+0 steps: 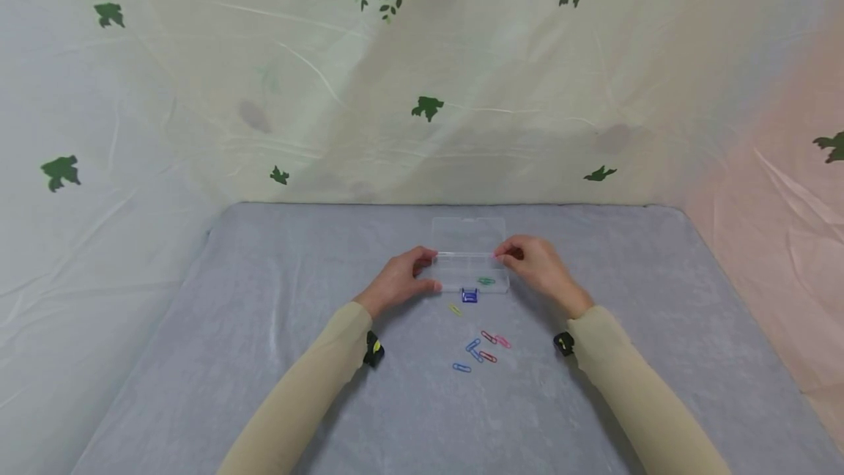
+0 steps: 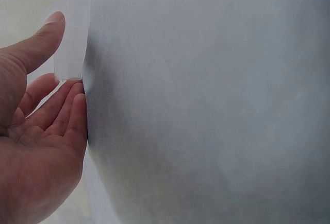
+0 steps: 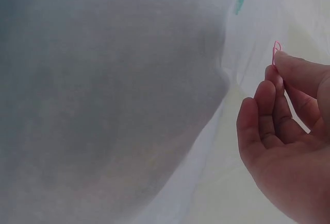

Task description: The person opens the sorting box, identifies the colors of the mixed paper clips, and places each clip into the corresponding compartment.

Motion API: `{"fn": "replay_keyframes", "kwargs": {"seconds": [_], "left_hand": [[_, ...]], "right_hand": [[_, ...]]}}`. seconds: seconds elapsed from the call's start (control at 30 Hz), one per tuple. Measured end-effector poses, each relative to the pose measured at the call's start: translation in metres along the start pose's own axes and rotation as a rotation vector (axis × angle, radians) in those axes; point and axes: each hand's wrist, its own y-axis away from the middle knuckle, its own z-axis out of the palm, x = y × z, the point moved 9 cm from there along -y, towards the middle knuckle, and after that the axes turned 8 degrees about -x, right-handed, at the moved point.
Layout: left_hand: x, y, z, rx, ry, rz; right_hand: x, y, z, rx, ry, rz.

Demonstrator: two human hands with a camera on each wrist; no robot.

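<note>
A clear plastic box [image 1: 455,283] sits on the table with its lid [image 1: 469,232] swung back and a blue clasp [image 1: 469,296] at its front. My left hand [image 1: 398,278] holds the box's left end, the thumb at the front corner and the fingers toward the back. Between thumb and fingertip my right hand [image 1: 539,268] pinches a pink paper clip [image 3: 276,45], over the box's right side. Inside the box, on the right, lies a green paper clip [image 1: 486,281].
A yellow paper clip [image 1: 456,310] lies just in front of the box. Nearer to me are several loose clips, among them a blue one [image 1: 461,368], a red one [image 1: 488,357] and a pink one [image 1: 503,341]. A leaf-patterned curtain [image 1: 356,138] hangs behind the grey-covered table [image 1: 264,299].
</note>
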Motion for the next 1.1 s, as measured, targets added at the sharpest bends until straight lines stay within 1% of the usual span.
{"fn": "replay_keyframes", "kwargs": {"seconds": [0.27, 0.43, 0.73, 0.97, 1.1], "left_hand": [[-0.001, -0.001, 0.0, 0.0, 0.006, 0.004], [0.0, -0.001, 0.001, -0.003, 0.004, -0.002], [0.0, -0.001, 0.0, -0.006, 0.002, -0.002], [-0.002, -0.001, 0.001, -0.01, 0.005, -0.011], [-0.002, -0.001, 0.001, -0.007, 0.002, -0.015]], "right_hand": [[0.0, -0.002, 0.006, -0.023, 0.039, 0.024], [0.0, -0.002, 0.006, -0.025, 0.048, 0.014], [-0.004, 0.01, 0.0, 0.013, 0.019, -0.035], [-0.017, 0.026, -0.006, 0.032, 0.033, -0.113], [-0.026, 0.036, -0.006, 0.029, 0.046, -0.152]]}}
